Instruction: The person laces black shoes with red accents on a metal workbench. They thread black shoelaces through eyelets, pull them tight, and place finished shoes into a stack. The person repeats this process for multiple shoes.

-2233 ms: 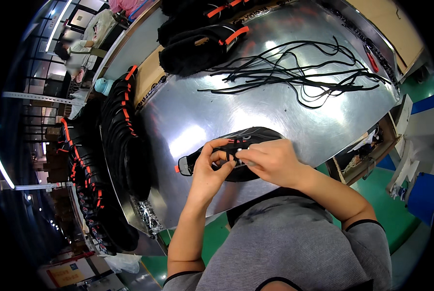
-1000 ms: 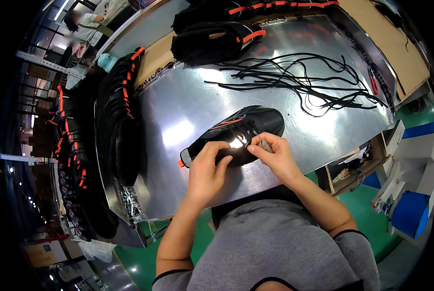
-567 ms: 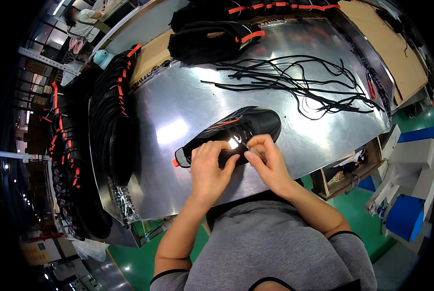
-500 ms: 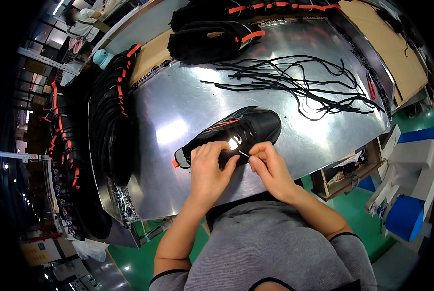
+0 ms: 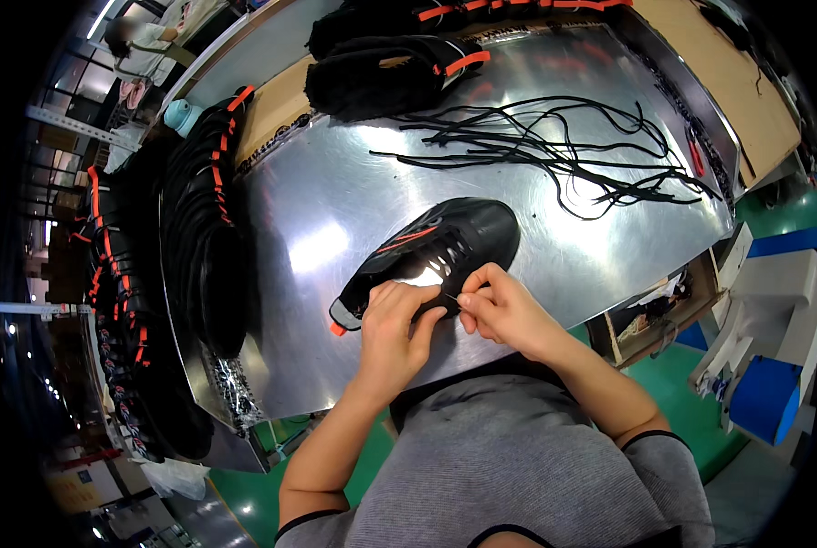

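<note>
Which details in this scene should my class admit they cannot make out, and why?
All in the head view:
1. Tip of the thin strand at the right hand: too small, partly covered by the fingers.
2. Part of the black shoe: behind the left hand.
3. Top row of shoes: cut off by the upper edge.
4. Number of loose laces: they overlap.
</note>
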### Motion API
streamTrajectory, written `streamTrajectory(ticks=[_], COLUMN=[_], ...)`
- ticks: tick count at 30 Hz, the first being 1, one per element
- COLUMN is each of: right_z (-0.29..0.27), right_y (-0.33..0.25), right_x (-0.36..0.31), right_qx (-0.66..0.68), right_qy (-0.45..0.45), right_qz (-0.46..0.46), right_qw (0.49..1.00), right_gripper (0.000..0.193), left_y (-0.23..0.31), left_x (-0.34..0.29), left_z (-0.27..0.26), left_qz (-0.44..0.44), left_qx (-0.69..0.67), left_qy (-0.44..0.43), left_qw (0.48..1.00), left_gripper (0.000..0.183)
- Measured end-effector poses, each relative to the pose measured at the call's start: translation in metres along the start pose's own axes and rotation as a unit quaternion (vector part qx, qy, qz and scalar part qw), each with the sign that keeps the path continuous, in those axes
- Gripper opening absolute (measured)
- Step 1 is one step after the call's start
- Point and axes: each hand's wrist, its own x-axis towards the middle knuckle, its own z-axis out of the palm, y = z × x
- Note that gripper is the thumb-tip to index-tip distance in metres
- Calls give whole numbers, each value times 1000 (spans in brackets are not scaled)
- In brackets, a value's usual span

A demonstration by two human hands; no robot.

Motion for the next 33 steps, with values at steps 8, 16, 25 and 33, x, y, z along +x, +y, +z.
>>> streamTrajectory(ticks=[8, 16, 25, 33], right_z=[28, 26, -56, -32], right_y=[19, 19, -44, 8], right_x=[15, 9, -23, 46], right_qx=[-44, -311, -381, -224], right_qy=[66, 138, 72, 161], right_qz=[-146, -247, -188, -353], right_qw=[986, 907, 903, 894], right_gripper=[16, 20, 18, 14], left_y=[3, 5, 12, -1], left_x=[-7, -11, 7, 30], left_z=[0, -1, -32, -37], left_qz=[12, 12, -182, -335], left_qx=[3, -1, -119, -262], left_qy=[13, -7, -221, -398], left_qw=[1000, 1000, 951, 813], left_gripper=[20, 25, 24, 15])
